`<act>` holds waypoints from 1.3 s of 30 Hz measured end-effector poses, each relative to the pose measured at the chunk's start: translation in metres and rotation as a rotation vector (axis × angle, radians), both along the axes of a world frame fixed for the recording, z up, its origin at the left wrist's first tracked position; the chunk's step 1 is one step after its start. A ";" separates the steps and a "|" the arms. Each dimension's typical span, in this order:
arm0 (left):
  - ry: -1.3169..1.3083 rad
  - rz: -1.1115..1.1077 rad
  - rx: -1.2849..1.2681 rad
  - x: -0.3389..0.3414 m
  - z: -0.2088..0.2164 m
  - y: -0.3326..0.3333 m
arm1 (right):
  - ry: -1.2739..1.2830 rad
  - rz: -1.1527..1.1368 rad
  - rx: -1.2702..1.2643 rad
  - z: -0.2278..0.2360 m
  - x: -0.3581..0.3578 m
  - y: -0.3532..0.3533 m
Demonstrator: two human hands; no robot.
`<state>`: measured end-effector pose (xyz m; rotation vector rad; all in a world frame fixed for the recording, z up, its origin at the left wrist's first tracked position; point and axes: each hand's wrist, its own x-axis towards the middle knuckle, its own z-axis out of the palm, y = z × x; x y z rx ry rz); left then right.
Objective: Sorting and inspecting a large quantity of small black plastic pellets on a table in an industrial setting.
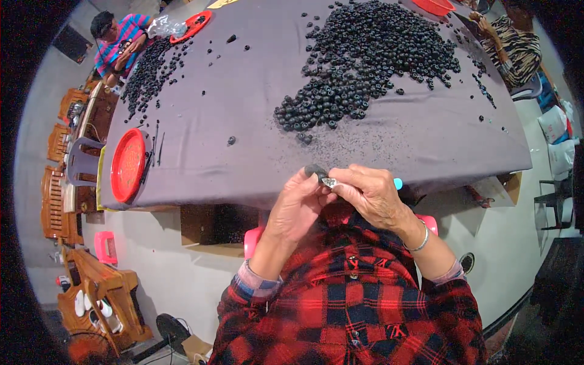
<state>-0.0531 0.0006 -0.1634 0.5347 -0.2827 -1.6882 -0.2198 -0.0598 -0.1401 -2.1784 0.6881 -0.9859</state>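
My left hand pinches a dark round piece, like one of the black beads, between thumb and fingers near the table's front edge. From the other side, my right hand is closed on a small whitish, speckled piece and brings it against the dark piece. What exactly the whitish piece is, I cannot make out. Beyond my hands, a large heap of black beads lies on the grey tablecloth, many showing a lighter ring or hole. Dark crumbs are scattered on the cloth between the heap and my hands.
At the left edge lies a red tray with thin dark sticks beside it. One person works at the far left by another bead pile; a second person is at the far right. A single bead lies apart.
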 end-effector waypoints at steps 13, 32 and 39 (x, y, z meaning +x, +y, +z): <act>-0.022 -0.046 0.048 -0.020 -0.010 0.001 | 0.036 -0.127 0.204 -0.017 0.002 -0.009; -0.194 -0.226 0.038 0.000 -0.004 -0.001 | 0.008 0.106 0.475 0.015 0.003 -0.013; -1.225 0.367 0.020 0.085 0.002 -0.020 | 0.339 -0.206 0.047 -0.010 0.022 -0.073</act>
